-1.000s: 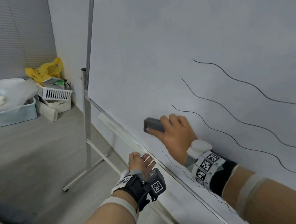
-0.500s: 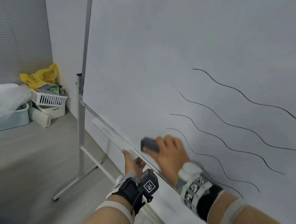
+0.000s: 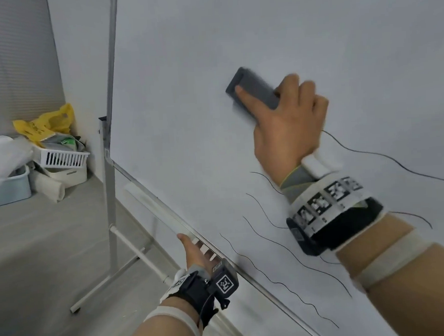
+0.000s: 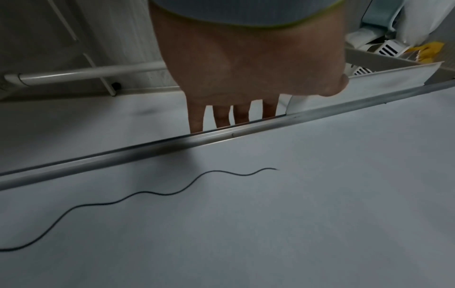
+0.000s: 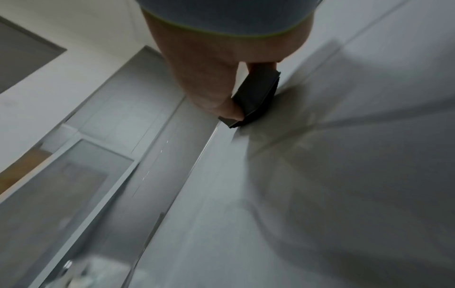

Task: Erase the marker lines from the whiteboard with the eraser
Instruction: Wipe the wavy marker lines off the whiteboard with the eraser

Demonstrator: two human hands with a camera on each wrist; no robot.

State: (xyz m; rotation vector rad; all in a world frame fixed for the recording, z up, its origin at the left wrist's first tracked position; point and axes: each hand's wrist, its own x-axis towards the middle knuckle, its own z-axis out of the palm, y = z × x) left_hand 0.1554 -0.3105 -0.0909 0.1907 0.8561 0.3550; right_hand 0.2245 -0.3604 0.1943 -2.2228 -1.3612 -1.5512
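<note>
Right hand (image 3: 288,122) gripping, left hand (image 3: 195,252) seemingly hooked

One eraser (image 3: 252,92), one whiteboard (image 3: 312,45), two hands.

Eraser (image 3: 252,92) on whiteboard (image 3: 208,51) — above marker lines (image 3: 285,247)

The right hand (image 3: 288,127) grips the dark eraser (image 3: 252,92), thumb along its near side, other fingers (image 3: 292,81) curled over the top, pressing it flat on the whiteboard (image 3: 183,66). Wavy lines (image 3: 277,245) lie below that wrist, well apart from the eraser. The left hand (image 3: 195,252) holds the bottom frame (image 3: 144,184), its fingers hooked behind it. A basket (image 3: 63,158) sits far beyond its fingertips.
</note>
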